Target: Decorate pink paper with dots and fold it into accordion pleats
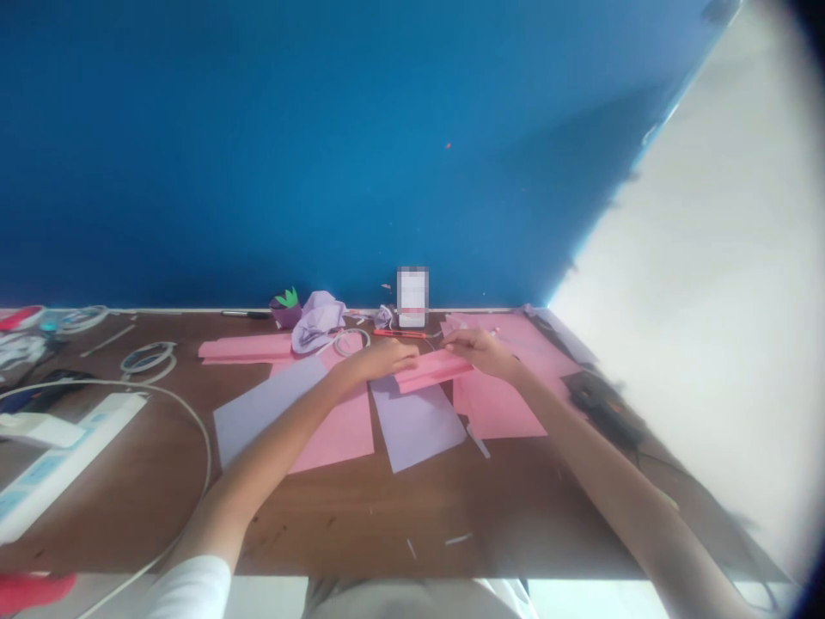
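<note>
A narrow folded strip of pink paper (433, 371) is held between my two hands, above the sheets on the table. My left hand (387, 358) is closed on its left end. At the far right end, my right hand (480, 351) pinches the upper edge between thumb and fingers. Beneath lies a lilac paper sheet (418, 430). Pink paper (509, 411) spreads under and beyond my right hand. Another lilac sheet (258, 411) and a pink sheet (339, 434) lie under my left forearm. Farther left rests a second folded pink strip (245, 348).
Crumpled lilac paper (319, 322) sits by a small purple pot with green leaves (285, 307). A white upright object (412, 297), partly blurred, leans at the blue wall. An orange cutter-like tool (400, 334) lies before it. A power strip (70, 464) and cables occupy the left; a dark device (602, 408) lies right.
</note>
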Tool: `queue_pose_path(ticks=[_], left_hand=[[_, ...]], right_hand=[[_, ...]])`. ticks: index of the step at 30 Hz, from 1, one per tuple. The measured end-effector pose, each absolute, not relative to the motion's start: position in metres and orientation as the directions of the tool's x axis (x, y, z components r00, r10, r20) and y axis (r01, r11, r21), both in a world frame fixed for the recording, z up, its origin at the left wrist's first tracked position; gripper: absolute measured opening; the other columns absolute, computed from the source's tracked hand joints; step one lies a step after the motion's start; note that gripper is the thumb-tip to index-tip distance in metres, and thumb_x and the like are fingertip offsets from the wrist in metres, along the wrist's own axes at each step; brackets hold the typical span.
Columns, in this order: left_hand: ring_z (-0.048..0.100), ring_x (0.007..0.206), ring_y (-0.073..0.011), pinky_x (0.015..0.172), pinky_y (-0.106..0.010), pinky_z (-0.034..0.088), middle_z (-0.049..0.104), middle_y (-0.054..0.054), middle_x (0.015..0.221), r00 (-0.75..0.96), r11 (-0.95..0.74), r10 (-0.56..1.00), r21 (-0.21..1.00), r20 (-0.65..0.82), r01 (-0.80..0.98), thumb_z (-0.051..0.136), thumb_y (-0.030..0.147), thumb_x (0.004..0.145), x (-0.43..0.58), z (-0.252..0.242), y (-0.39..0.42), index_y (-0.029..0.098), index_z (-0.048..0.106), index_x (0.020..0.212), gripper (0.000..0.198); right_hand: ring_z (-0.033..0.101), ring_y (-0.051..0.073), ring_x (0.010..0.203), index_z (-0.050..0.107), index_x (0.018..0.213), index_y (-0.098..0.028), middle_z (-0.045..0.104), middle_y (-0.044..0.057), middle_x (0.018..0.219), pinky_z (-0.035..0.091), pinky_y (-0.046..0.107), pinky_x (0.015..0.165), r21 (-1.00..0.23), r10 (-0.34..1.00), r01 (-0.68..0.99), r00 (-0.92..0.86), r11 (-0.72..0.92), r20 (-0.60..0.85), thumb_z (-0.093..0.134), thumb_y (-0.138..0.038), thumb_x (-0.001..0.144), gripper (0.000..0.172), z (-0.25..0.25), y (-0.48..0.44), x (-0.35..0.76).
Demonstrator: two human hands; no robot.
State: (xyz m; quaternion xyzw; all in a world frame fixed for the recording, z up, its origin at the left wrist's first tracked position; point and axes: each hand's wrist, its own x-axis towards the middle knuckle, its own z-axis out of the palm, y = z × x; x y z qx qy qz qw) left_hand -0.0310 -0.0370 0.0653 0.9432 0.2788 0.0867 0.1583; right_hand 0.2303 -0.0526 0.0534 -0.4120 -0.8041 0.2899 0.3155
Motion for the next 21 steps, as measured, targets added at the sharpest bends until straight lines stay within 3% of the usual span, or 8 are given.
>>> queue_pose_path(ticks=[4,10,16,21], left_hand=[[0.055,0.069,-0.0143,0.063,-0.025,0.034,0.063,-0.002,0.081,0.791,-0.717,0.611,0.443,0.027,0.539,0.036,0.035,0.096,-0.036,0.07,-0.032,0.019,0.057,0.089,0.028],[0.057,0.073,-0.0153,0.064,-0.025,0.036,0.065,-0.003,0.084,0.749,-0.691,0.659,0.446,0.067,0.569,0.041,0.03,0.092,-0.039,0.073,-0.03,0.018,0.059,0.087,0.023],[0.054,0.062,-0.0128,0.056,-0.024,0.034,0.065,-0.002,0.078,0.73,-0.661,0.681,0.476,0.055,0.58,0.043,0.033,0.09,-0.037,0.076,-0.037,0.018,0.06,0.087,0.024],[0.059,0.074,-0.0151,0.065,-0.025,0.039,0.067,-0.004,0.091,0.768,-0.707,0.629,0.499,0.119,0.502,0.036,0.037,0.095,-0.027,0.076,-0.044,0.019,0.063,0.097,0.032]], right_hand=[[0.062,0.021,0.087,0.069,0.1,-0.022,0.069,0.006,0.1,0.048,0.035,0.077,-0.721,0.854,0.494,-0.443,0.486,0.272,0.046,-0.04,0.09,0.031,0.056,-0.051,0.237],[0.061,0.022,0.098,0.066,0.109,-0.024,0.067,0.005,0.109,0.047,0.039,0.088,-0.703,0.828,0.483,-0.488,0.521,0.278,0.043,-0.036,0.092,0.031,0.055,-0.051,0.238],[0.062,0.022,0.094,0.067,0.107,-0.022,0.068,0.007,0.107,0.048,0.04,0.086,-0.715,0.842,0.486,-0.464,0.501,0.274,0.042,-0.034,0.092,0.031,0.055,-0.053,0.234],[0.061,0.023,0.095,0.067,0.108,-0.023,0.068,0.007,0.106,0.047,0.042,0.087,-0.726,0.82,0.445,-0.495,0.524,0.288,0.044,-0.035,0.091,0.031,0.055,-0.055,0.227]])
